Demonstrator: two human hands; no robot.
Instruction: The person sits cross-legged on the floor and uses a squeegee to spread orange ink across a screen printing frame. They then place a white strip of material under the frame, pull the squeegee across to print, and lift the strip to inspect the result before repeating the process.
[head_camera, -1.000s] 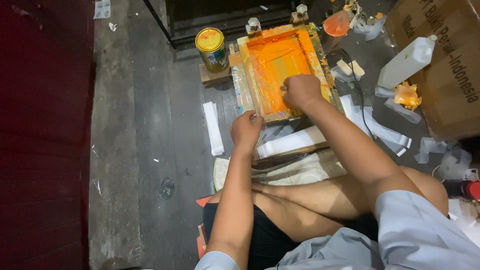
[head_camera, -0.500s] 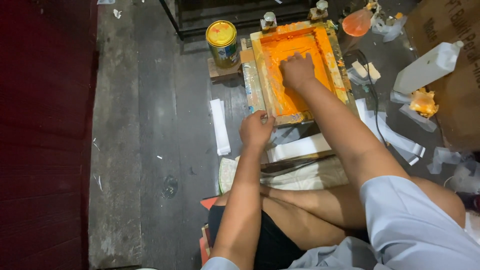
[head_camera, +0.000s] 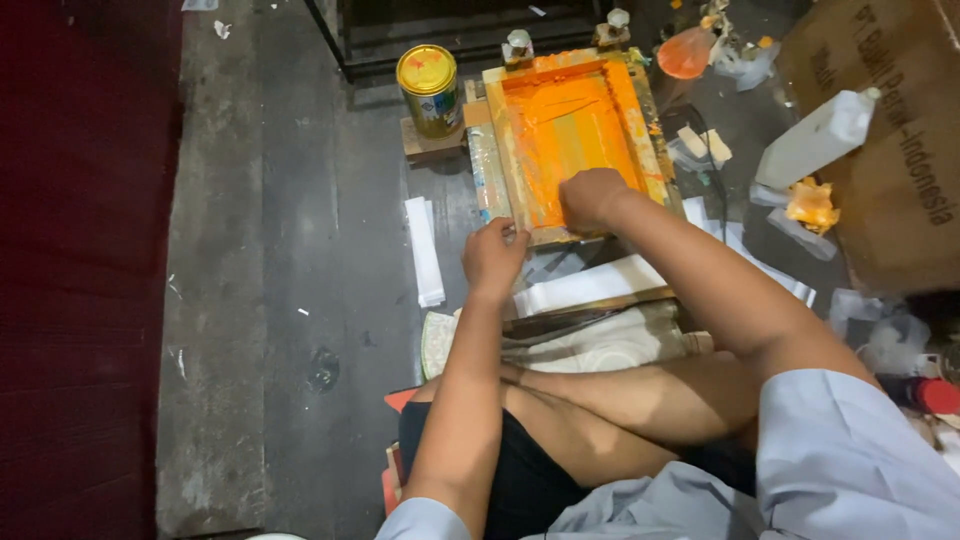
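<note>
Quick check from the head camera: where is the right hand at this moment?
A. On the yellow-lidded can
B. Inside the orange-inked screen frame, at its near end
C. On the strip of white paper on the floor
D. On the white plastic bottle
B: the right hand is closed inside the orange-inked screen frame at its near end, while the left hand is at the frame's near left corner.

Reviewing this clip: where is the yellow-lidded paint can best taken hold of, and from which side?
Probably around the paint can's round wall, from its open left side or from above. It stands upright on a small wooden block, and the orange screen frame crowds its right side.
</note>
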